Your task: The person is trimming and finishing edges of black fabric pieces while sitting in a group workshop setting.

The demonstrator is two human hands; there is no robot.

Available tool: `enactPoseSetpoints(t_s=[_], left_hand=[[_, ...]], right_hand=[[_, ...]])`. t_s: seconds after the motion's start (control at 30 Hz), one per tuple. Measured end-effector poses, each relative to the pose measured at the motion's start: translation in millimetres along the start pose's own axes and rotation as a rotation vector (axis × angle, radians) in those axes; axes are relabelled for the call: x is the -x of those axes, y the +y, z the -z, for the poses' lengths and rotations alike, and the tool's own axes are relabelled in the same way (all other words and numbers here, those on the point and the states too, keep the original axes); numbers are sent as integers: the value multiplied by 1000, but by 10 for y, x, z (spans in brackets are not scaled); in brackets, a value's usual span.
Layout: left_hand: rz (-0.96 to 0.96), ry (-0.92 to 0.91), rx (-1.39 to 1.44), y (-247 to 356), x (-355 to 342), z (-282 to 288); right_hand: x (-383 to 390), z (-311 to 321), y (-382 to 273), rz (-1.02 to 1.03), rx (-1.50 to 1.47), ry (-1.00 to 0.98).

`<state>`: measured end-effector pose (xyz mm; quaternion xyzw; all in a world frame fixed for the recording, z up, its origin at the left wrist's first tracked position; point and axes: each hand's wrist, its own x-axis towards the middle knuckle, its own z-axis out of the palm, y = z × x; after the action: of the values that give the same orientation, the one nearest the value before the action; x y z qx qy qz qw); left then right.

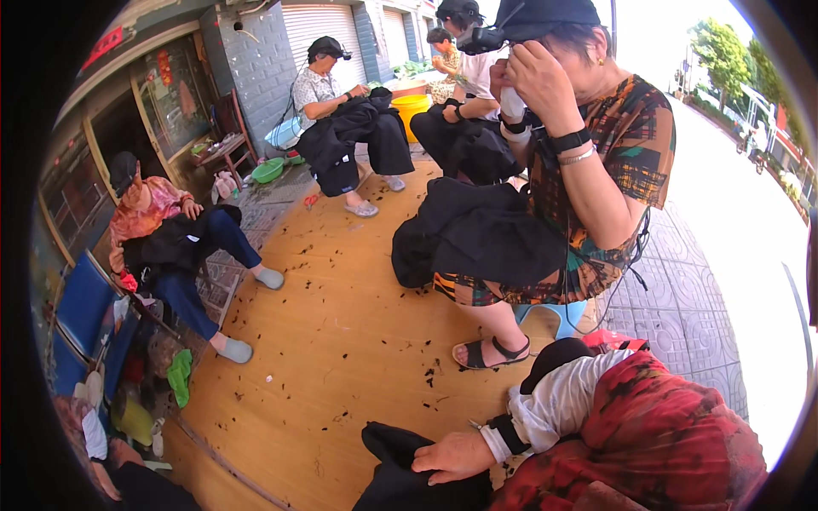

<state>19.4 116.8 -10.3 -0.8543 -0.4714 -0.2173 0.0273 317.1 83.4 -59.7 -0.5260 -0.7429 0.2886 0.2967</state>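
At the lower edge, my right hand (pixel 456 457) comes in from the right, in a red patterned garment with a white cuff and a black wristband. Its bent fingers grip a piece of black cloth (pixel 396 473), which runs out of the picture below. A small thin metal piece (pixel 475 424) shows beside the wrist, too small to name. My left hand is out of the picture.
Dark scraps litter the tan board (pixel 298 375). Close by on the right, a person sits on a blue stool (pixel 562 317), black cloth (pixel 490 234) across the lap, both hands raised. Others sit farther off with black garments. A yellow bucket (pixel 412 112) and green basin (pixel 268 170) stand behind.
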Motion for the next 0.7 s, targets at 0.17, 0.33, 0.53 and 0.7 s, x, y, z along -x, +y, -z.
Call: enactPoseSetpoints(t_s=[0.17, 0.33, 0.53, 0.7], left_hand=[[23, -9, -15, 3, 9, 19], [-26, 7, -22, -95, 98, -82], [-27, 33, 26, -97, 170, -106], [16, 1, -7, -25, 41, -7]], right_hand=[[-52, 2, -25, -48, -4, -43], [48, -55, -23, -65, 10, -35], [35, -57, -21, -89, 26, -106], [-29, -54, 6, -61, 1, -33]])
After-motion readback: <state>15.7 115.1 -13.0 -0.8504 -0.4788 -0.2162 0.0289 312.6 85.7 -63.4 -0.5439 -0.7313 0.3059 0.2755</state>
